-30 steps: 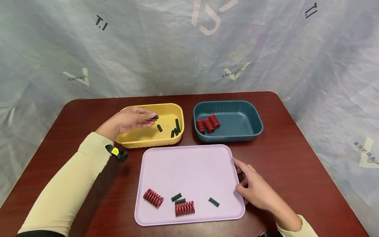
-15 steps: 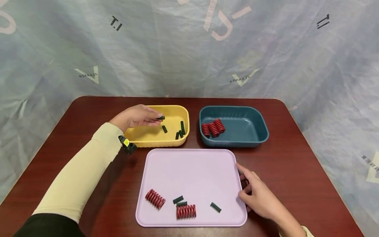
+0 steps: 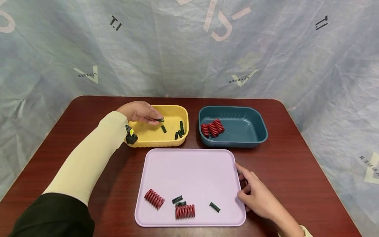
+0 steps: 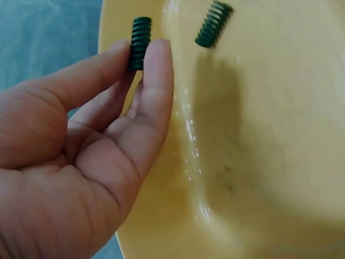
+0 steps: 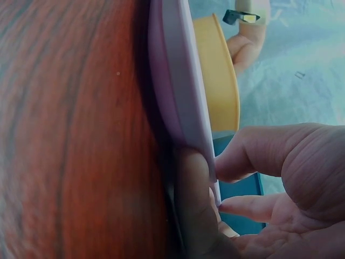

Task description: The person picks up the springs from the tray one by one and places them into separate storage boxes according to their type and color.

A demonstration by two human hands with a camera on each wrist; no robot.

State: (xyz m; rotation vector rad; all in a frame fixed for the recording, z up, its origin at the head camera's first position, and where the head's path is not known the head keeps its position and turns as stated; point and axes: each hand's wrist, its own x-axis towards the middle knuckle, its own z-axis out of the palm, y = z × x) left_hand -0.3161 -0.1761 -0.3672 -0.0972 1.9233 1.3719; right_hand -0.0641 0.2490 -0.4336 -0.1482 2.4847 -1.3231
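Observation:
In the head view my left hand [image 3: 142, 112] is over the left part of the yellow bin [image 3: 154, 144]. Between thumb and fingertips it pinches a small green spring [image 4: 140, 43], plain in the left wrist view. Another green spring [image 3: 164, 129] lies on the bin floor just below, and several more [image 3: 182, 127] sit by the right wall. My right hand [image 3: 257, 194] grips the right rim of the lilac tray [image 3: 189, 174], thumb on the edge and a finger under it. On the tray lie two large red springs [image 3: 154, 198] and three small green springs [image 3: 214, 207].
A teal bin [image 3: 241, 128] stands right of the yellow one, behind the tray. Large red springs [image 3: 213, 128] are grouped at its left end, with a bit of green among them. Behind the dark red wooden table [image 3: 290, 158] hangs a grey printed sheet [image 3: 165, 49].
The head view shifted, then settled. My left hand has dipped slightly and its wrist has turned over the bin, the green spring still pinched. My right hand keeps its grip on the tray.

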